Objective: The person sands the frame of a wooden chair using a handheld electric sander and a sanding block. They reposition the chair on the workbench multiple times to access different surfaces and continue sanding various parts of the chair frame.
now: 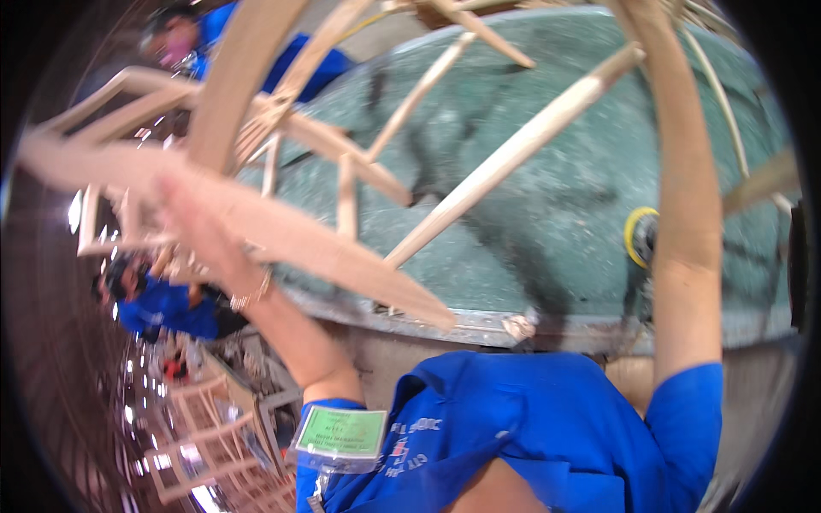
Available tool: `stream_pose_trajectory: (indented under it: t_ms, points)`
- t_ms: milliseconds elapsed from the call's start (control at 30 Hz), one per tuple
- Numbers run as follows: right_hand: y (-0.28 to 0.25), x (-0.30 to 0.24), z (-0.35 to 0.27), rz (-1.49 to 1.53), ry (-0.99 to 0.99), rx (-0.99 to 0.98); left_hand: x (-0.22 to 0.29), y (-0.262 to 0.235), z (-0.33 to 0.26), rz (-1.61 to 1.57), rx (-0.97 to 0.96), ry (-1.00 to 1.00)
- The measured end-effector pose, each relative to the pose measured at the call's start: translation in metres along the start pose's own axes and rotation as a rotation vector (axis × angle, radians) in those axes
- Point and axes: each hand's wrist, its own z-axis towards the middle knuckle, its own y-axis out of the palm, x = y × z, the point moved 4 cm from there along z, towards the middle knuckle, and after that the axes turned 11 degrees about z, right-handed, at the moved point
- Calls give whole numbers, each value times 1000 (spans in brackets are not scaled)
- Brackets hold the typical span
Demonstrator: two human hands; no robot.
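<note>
I hold a pale wooden chair frame (342, 248) up over a green-topped workbench (547, 214); its legs and rungs cross the whole view. My left hand (182, 198), blurred by motion, is wrapped on a flat rail of the frame at the left, with a bracelet at the wrist. My right forearm (684, 197) rises along the right side to the top edge, where the hand is cut off among the frame's slats. My blue shirt fills the bottom of the view.
A yellow disc sander (639, 236) lies on the bench beside my right arm. The bench's metal rim (479, 329) runs in front of me. Two people in blue are at the left (162, 308) and top left (184, 38). More wooden frames (205, 427) are stacked at the lower left.
</note>
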Motion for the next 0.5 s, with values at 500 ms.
stream_pose_trajectory:
  t_ms: [500]
  points:
    - [-44,-47,-226,-137,114,382,36,32,-137,-524,-162,-353]
